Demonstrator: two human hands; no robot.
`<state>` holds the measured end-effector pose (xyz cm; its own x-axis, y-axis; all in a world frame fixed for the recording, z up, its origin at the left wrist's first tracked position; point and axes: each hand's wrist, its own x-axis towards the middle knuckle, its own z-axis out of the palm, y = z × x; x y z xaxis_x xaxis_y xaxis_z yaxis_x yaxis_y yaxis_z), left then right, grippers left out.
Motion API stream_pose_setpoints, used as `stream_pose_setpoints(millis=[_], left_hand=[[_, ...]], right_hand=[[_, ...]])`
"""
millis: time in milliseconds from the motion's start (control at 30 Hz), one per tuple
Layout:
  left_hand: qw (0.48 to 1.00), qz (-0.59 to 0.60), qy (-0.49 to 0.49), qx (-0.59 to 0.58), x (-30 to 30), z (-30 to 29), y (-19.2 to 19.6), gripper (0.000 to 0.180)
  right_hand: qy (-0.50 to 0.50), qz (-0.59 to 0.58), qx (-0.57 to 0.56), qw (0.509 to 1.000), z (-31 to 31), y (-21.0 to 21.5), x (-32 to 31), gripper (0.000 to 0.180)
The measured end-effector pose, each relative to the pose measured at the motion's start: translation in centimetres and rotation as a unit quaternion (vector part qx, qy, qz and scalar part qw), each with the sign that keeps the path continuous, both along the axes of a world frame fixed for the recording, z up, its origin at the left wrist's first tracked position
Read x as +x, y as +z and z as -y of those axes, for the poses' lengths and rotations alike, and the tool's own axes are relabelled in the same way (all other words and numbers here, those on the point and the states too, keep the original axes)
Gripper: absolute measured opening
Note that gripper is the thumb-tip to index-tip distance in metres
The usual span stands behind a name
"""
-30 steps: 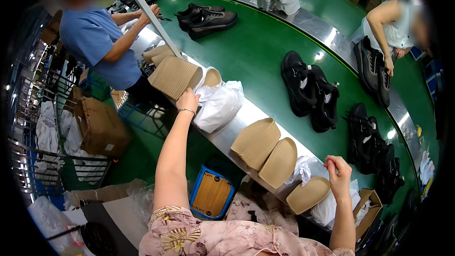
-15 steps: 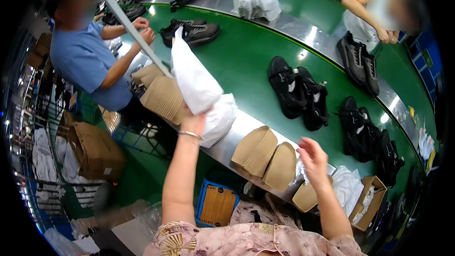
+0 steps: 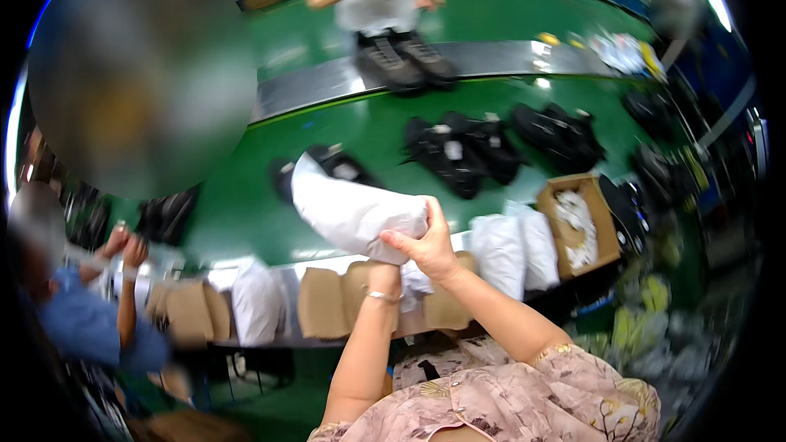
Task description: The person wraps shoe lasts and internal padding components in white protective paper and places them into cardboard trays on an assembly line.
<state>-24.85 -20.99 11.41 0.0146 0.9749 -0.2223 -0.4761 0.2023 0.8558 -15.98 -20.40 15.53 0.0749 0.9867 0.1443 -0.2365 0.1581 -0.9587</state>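
A white paper-wrapped bundle (image 3: pixel 348 211), pointed at its left end, is held up over the near edge of the green table. My right hand (image 3: pixel 427 247) grips its blunt right end, with the thumb across the front. From below, my left hand (image 3: pixel 385 277), with a bracelet at the wrist, reaches behind the bundle's lower side; its fingers are hidden. Beneath my hands, stacks of brown shoe-shaped card inserts (image 3: pixel 323 303) stand along the metal ledge. Close to my right forearm lie more white bundles (image 3: pixel 499 254).
Pairs of black shoes (image 3: pixel 450 151) rest on the green table (image 3: pixel 237 221). An open cardboard box (image 3: pixel 610 237) with white pieces inside stands at right. A co-worker in blue (image 3: pixel 90 319) works at left; another person (image 3: pixel 381 0) stands across the table behind grey shoes (image 3: pixel 401 61).
The view has swung right. My right hand, previously open and apart near the brown inserts, now grips the white bundle that my left hand was holding. The bundle's tip now points left.
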Motion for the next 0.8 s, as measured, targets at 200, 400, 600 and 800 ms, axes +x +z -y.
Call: stream_pose_setpoints(millis=[200,400,600,800], left_hand=[[0.97,0.212,-0.095,0.071,7.9,-2.3,2.6,0.09],[0.943,0.292,-0.158,0.02,21.2,-5.1,3.1,0.06],[0.956,0.161,-0.243,-0.039,33.6,-7.2,1.2,0.071],[0.865,-0.468,-0.075,0.165,44.0,-15.7,-6.2,0.071]], right_hand=[[-0.167,0.13,0.017,0.977,2.4,1.0,10.9,0.072],[-0.288,0.176,0.056,0.939,2.9,-0.2,20.0,0.075],[-0.32,0.083,-0.018,0.944,2.2,-2.6,34.2,0.071],[-0.404,0.304,-0.053,0.861,3.0,-3.6,50.9,0.066]])
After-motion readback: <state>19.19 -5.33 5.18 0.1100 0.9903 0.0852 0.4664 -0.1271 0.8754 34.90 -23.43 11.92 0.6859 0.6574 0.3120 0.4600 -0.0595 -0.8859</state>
